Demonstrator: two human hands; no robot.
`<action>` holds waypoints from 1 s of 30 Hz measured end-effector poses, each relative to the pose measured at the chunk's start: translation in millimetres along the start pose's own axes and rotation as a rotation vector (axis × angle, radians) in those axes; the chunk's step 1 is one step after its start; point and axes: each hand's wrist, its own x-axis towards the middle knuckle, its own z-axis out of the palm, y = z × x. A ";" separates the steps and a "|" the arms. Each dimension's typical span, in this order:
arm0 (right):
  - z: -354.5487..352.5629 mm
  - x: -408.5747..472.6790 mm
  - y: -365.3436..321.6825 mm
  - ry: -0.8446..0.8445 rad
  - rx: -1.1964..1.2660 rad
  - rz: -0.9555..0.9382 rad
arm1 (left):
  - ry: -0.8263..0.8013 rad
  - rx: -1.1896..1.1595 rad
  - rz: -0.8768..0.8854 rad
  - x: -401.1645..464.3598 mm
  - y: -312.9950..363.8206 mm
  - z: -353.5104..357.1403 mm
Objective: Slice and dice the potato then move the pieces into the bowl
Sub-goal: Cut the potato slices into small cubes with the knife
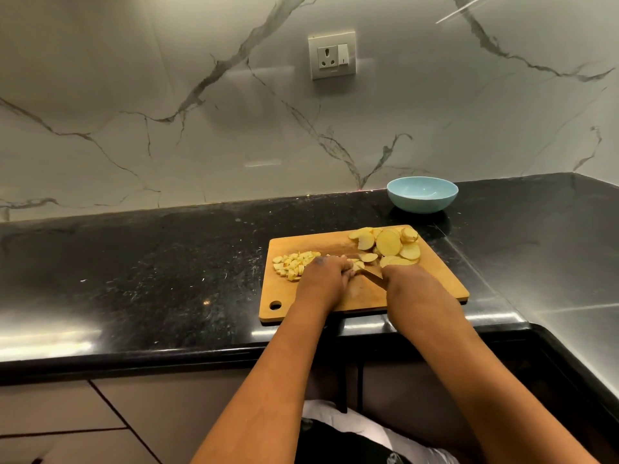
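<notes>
A wooden cutting board (435,279) lies on the black counter. Round potato slices (388,244) are piled at its far right. A heap of small diced potato cubes (293,262) sits at its left. My left hand (326,271) curls its fingers over a few potato pieces (356,264) in the board's middle. My right hand (400,279) grips a knife (370,274), whose handle is mostly hidden; the blade angles toward my left hand's fingers. A light blue bowl (422,194) stands empty behind the board, near the wall.
The black stone counter (167,262) spreads wide to the left and turns a corner at the right. A marble wall with a socket (332,54) rises behind. The counter's front edge (134,356) runs just below the board.
</notes>
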 end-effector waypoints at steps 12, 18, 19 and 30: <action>12.1 -4.4 12.1 0.273 0.296 -0.033 | 0.066 -0.129 -0.049 -7.8 -3.3 -3.8; 32.7 6.2 -1.7 0.216 0.218 -0.014 | 0.071 -0.112 -0.045 -5.5 -3.8 -1.8; 33.8 8.1 -2.5 0.213 0.223 -0.011 | 0.069 -0.113 -0.046 -4.9 -4.3 -1.3; 19.1 27.5 -18.7 0.127 0.137 -0.077 | 0.059 -0.072 -0.021 0.8 -7.7 2.2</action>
